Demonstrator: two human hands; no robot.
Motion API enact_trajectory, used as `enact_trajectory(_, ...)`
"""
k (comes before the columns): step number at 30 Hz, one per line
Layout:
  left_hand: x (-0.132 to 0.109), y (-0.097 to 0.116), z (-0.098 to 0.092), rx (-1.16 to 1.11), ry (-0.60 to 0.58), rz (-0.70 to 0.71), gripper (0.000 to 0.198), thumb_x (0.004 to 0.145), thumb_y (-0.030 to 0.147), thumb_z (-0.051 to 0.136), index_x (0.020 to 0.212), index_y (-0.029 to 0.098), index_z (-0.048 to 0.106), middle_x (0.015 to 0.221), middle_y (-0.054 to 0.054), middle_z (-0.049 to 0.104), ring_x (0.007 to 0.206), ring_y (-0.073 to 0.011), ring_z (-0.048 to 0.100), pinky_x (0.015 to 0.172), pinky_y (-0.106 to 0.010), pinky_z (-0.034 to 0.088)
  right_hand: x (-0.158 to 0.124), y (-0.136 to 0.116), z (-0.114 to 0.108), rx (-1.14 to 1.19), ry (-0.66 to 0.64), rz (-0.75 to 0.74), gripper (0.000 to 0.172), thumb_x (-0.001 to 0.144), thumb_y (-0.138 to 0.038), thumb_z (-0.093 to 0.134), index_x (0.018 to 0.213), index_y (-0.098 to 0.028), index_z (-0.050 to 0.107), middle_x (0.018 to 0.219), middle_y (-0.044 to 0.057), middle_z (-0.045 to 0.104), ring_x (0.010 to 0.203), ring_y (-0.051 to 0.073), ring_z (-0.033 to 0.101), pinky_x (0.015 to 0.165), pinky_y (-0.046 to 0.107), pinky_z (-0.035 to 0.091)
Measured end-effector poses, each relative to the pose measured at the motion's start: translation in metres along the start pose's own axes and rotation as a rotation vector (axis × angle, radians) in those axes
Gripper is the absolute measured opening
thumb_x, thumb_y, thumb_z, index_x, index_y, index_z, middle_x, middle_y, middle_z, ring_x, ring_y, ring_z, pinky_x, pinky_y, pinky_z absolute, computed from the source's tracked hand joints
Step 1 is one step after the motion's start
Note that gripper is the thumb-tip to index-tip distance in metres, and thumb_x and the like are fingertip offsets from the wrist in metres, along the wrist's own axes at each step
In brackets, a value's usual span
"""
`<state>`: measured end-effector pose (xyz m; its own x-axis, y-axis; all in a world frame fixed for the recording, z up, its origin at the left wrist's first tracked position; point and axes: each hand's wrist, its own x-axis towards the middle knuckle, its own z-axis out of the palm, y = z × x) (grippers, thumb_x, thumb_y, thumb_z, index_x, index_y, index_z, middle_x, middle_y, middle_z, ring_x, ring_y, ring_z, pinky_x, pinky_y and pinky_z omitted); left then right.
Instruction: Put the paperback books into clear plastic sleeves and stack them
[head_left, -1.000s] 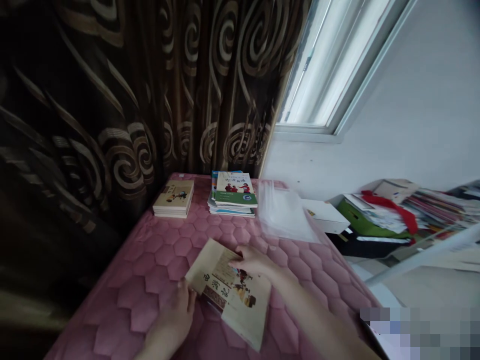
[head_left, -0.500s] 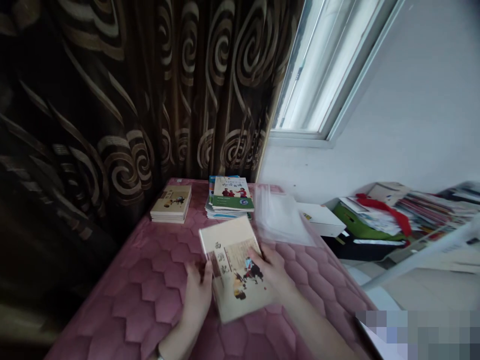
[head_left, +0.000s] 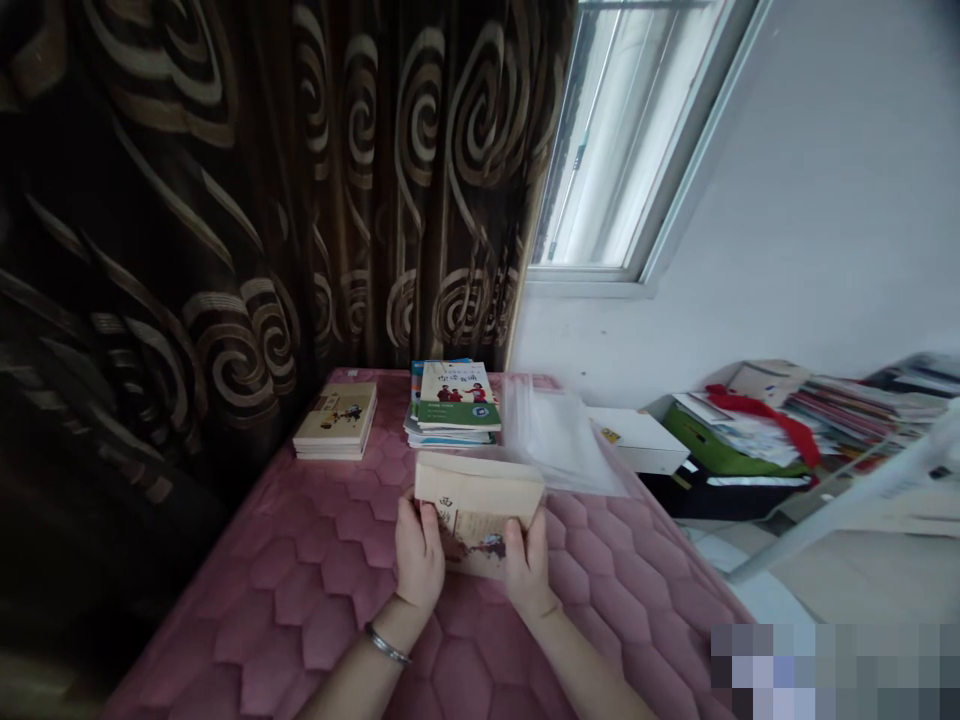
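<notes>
A cream book [head_left: 480,490] with Chinese characters and small painted figures on its cover is held up over the pink quilted surface, its top edge tilted away from me. My left hand [head_left: 420,550] grips its left side, thumb on the cover. On the right side, my right hand [head_left: 528,562] holds it the same way; the fingers behind the book are hidden. Beyond it to the left lies a short stack of similar cream books [head_left: 335,420]. Straight behind sits a stack of thinner books [head_left: 456,400] with a green and white cover on top.
Clear plastic sleeves [head_left: 559,435] lie right of the thin books, beside a white box [head_left: 637,440]. Papers and a red cloth [head_left: 765,415] fill a green and black container further right. A patterned curtain [head_left: 360,200] hangs behind, near a window [head_left: 615,140].
The book has turned from slanted to nearly level and tipped so its cover looks foreshortened. My left hand, loosely beside it before, now grips its left edge. The view has shifted slightly.
</notes>
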<state>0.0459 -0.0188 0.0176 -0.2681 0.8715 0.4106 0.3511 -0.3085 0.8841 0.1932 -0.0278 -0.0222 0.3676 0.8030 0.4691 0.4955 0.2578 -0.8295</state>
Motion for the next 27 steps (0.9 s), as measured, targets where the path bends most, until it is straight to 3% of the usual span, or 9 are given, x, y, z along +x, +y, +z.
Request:
enact_trajectory(7,0.006,-0.005,-0.008,0.036,0.002,0.092,0.031,0.09,0.039,0.034,0.103,0.017,0.05,0.093,-0.012,0.067,0.086,-0.0219,0.063,0.077,-0.034,0.05,0.003,-0.002,-0.002,0.069,0.054,0.027,0.058,0.091,-0.055,0.027,0.129,-0.012,0.039,0.119,0.019,0.057,0.113,0.025,0.054,0.096,0.038,0.043)
enact_trajectory(14,0.013,-0.01,-0.006,0.119,0.042,0.048,0.026,0.083,0.041,0.043,0.092,0.018,0.053,0.075,-0.007,0.066,0.067,-0.021,0.063,0.062,-0.031,0.048,0.002,-0.006,-0.004,-0.049,0.061,0.049,0.044,0.087,-0.052,0.03,0.106,-0.015,0.045,0.091,0.018,0.063,0.087,0.028,0.062,0.078,0.039,0.048)
enact_trajectory(20,0.022,-0.014,0.002,0.119,0.065,0.071,0.024,0.084,0.04,0.038,0.081,0.021,0.053,0.072,-0.007,0.067,0.067,-0.0202,0.063,0.064,-0.029,0.047,0.004,-0.002,-0.007,-0.143,0.024,0.066,0.039,0.085,-0.052,0.029,0.101,-0.019,0.043,0.08,0.016,0.062,0.074,0.031,0.059,0.068,0.041,0.046)
enact_trajectory(24,0.032,-0.002,0.002,0.144,0.01,0.046,0.031,0.088,0.041,0.034,0.08,0.021,0.055,0.069,-0.008,0.066,0.066,-0.0205,0.064,0.064,-0.03,0.046,0.012,-0.015,-0.011,-0.157,0.008,0.082,0.044,0.088,-0.053,0.022,0.1,-0.018,0.046,0.079,0.016,0.062,0.077,0.031,0.059,0.07,0.041,0.045)
enact_trajectory(27,0.042,0.019,-0.004,0.132,-0.085,0.054,0.036,0.092,0.042,0.031,0.09,0.018,0.058,0.079,-0.011,0.069,0.074,-0.0223,0.067,0.069,-0.032,0.048,0.028,-0.033,-0.02,-0.166,0.04,0.132,0.048,0.09,-0.058,0.02,0.096,-0.019,0.048,0.082,0.015,0.064,0.081,0.029,0.059,0.073,0.039,0.045)
